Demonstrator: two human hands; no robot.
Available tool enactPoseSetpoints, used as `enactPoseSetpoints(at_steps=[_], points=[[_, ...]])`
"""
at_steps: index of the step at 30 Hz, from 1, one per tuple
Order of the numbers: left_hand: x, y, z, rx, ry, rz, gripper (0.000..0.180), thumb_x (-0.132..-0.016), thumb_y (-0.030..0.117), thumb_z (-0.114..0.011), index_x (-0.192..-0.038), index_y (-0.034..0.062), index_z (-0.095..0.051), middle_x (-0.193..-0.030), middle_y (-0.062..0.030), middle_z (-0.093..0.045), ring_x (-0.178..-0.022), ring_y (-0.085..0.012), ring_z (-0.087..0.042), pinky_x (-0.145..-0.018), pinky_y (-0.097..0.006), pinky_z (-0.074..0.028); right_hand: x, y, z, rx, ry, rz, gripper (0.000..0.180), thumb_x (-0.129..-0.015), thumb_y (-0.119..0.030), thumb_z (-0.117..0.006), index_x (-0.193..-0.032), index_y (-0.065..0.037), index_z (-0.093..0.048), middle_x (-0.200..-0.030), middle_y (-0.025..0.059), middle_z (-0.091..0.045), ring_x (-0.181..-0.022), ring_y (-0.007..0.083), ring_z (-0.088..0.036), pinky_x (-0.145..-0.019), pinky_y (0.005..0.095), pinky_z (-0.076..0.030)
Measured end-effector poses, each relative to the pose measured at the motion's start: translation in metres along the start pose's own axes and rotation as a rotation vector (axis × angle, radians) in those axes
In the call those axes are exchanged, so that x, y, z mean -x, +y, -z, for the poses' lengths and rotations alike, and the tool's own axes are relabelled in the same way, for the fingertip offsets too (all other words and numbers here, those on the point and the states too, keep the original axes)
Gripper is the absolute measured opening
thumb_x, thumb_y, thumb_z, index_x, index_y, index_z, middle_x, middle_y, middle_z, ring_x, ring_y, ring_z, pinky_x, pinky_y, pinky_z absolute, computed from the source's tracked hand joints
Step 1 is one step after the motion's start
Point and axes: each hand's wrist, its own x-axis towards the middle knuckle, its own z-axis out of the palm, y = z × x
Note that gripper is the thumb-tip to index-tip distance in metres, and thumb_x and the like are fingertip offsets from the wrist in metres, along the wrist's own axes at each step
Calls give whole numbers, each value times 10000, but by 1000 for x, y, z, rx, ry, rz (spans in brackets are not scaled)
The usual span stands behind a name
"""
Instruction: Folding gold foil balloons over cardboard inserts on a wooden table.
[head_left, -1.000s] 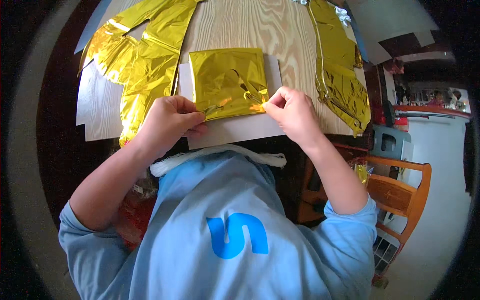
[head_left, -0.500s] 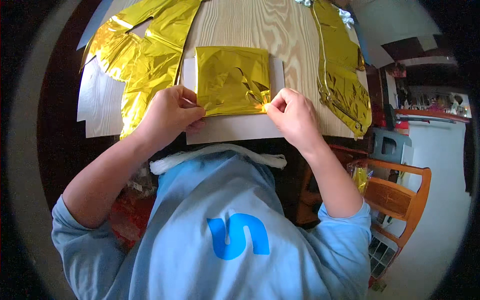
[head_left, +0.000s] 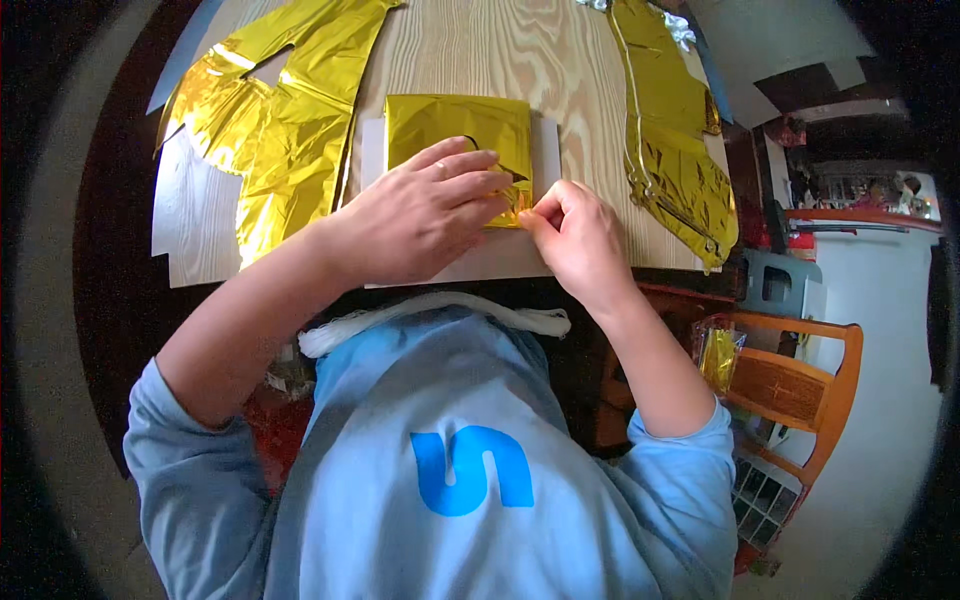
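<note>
Evidently, the gold foil packet (head_left: 455,118) lies folded on a pale board (head_left: 495,258) at the surface's (head_left: 480,50) front edge, its near-right corner not yet smooth. Your right hand (head_left: 580,240) pinches that corner; your left hand (head_left: 415,215) spreads loosely above, contact unclear. By the left edge, another gold sheet (head_left: 310,120) lies unfolded.

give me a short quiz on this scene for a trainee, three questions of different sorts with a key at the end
1. What lies directly under the folded gold foil square?

2. True or false: the left hand hides part of the square from view, while the right hand has its fingertips at the near right corner.

3. In the picture, the wooden chair stands toward which edge?
a) left
b) right
c) top

Key:
1. A pale sheet
2. True
3. b
</note>
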Motion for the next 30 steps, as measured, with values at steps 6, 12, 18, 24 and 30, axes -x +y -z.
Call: enactPoseSetpoints(at_steps=[6, 12, 18, 24, 30], points=[[-20, -20, -17, -51, -175, -87, 493, -914, 307, -612, -1359, 100, -566, -1489, -101, -481, -1420, -297, -393, -1190, -505, -272, 5, 5, -2, 118, 113, 53, 275, -782, -147, -809, -866, -35, -573, -753, 104, -604, -683, 259, -601, -649, 392, -493], [-32, -39, -13, -24, -199, -71, 534, -901, 275, -632, -1404, 128, -528, -1530, -106, -427, -1440, -326, -361, -1189, -503, -273, 6, 5, 0, 162, 125, 82, 301, -768, -173, -822, -879, -47, -572, -768, 91, -601, -701, 253, -597, -659, 391, -487], [-27, -54, -21, -79, -169, 10, 640, -884, 278, -656, -1487, 236, -446, -1585, -112, -347, -1468, -339, -307, -1219, -514, -211, 7, 10, -1, 182, 139, 176, 293, -773, -165, -807, -978, -67, -622, -883, 78, -616, -811, 259, -612, -728, 392, -486], [-27, -53, -19, -127, -156, -3, 575, -941, 347, -579, -1489, 227, -450, -1553, -136, -393, -1460, -336, -325, -1222, -512, -191, 5, 3, 6, 299, 97, 261, 381, -795, -197, -785, -1164, -141, -706, -1099, 114, -617, -1061, 302, -567, -932, 425, -434], [-29, -52, -15, -145, -160, -1, 586, -944, 386, -573, -1485, 199, -449, -1541, -130, -416, -1454, -334, -339, -1213, -518, -202, -4, 11, -4, 366, 190, 360, 358, -826, -257, -756, -1150, -112, -713, -1253, 125, -602, -1114, 324, -549, -994, 460, -412]])
